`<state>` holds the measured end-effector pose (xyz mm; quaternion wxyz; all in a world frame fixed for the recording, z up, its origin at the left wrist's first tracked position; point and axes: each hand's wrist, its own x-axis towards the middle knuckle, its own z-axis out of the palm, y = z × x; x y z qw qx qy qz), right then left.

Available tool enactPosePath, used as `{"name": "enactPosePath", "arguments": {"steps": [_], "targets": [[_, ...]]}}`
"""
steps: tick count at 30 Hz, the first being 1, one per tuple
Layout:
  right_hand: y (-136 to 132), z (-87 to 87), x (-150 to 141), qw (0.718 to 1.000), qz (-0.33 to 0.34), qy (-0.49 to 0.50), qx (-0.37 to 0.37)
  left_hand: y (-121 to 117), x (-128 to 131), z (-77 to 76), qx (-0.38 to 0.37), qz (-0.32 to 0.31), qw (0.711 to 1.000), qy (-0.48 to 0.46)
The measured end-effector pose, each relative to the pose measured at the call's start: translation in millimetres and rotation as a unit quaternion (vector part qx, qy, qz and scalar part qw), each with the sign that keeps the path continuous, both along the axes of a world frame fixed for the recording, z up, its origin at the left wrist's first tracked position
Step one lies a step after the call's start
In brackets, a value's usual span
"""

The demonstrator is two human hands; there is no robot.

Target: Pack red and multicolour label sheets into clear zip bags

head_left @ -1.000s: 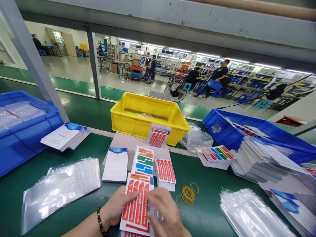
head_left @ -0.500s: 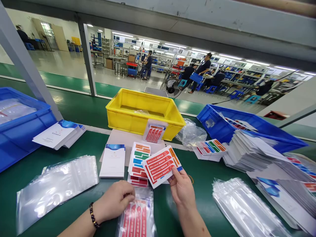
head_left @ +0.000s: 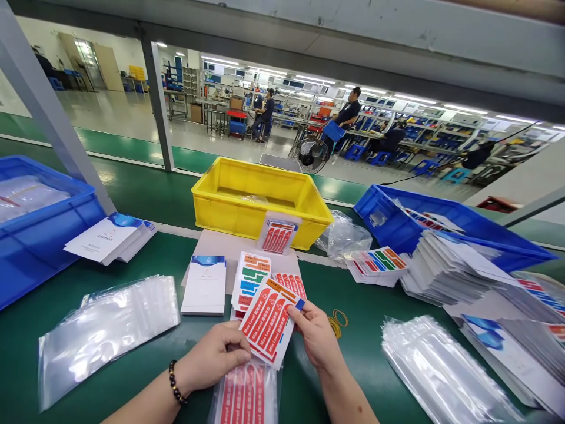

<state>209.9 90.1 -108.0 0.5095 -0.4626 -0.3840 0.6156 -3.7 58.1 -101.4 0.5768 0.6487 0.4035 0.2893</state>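
While the right hand (head_left: 312, 330)'s grip clasps its edge, the sticker sheet (head_left: 270, 324) shows red arched labels on white.

We are looking from a single head-worn camera, facing forward and down across the green tabletop (head_left: 357, 335). We are seeing our left hand (head_left: 218, 355) and right hand (head_left: 318, 337) up close, the yellow bin (head_left: 251, 217) farther off, and the workshop floor (head_left: 119, 115) well beyond.

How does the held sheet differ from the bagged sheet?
The held sheet is bare and slanted, in the right hand; the bagged sheet lies in a clear bag at the left hand. The held sheet shows an orange strip; none shows on the bagged sheet. Both carry red labels.
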Motion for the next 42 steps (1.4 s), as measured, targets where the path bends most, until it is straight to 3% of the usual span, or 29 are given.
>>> {"name": "enactPosePath", "arguments": {"steps": [5,16,25,27,30,32,35,42], "targets": [[-1.1,-2.9,-3.2,0.999,0.05,-0.006,-0.012,-3.3,4.9,-2.0,-0.022,0.018,1.0,0.007],[1.6,-4.5,1.8,0.997,0.071,0.007,-0.005,-4.2,6.0,-1.2,0.004,-0.012,1.0,-0.014],[-12.7,-8.0,-11.8,0.99,0.124,-0.05,0.04,-4.8,6.5,-4.7,-0.022,0.057,0.997,-0.055],[-15.4,-3.7,-10.8,0.975,0.151,-0.136,0.087,-4.7,6.4,-6.9,-0.014,0.077,0.995,-0.057],[-16.7,4.2,-9.7,0.932,0.229,-0.225,0.17,-5.1,6.2,-9.5,0.01,0.105,0.993,-0.046],[-16.7,6.8,-10.3,0.916,0.272,-0.222,0.195,-5.7,6.1,-10.3,0.017,0.121,0.991,-0.047],[-16.7,5.3,-12.0,0.916,0.29,-0.204,0.188,-5.7,5.2,-10.5,0.017,0.137,0.989,-0.052],[-14.9,2.4,-14.2,0.937,0.221,-0.191,0.19,3.9,-6.0,-17.1,-0.134,0.136,0.98,-0.057]]}}
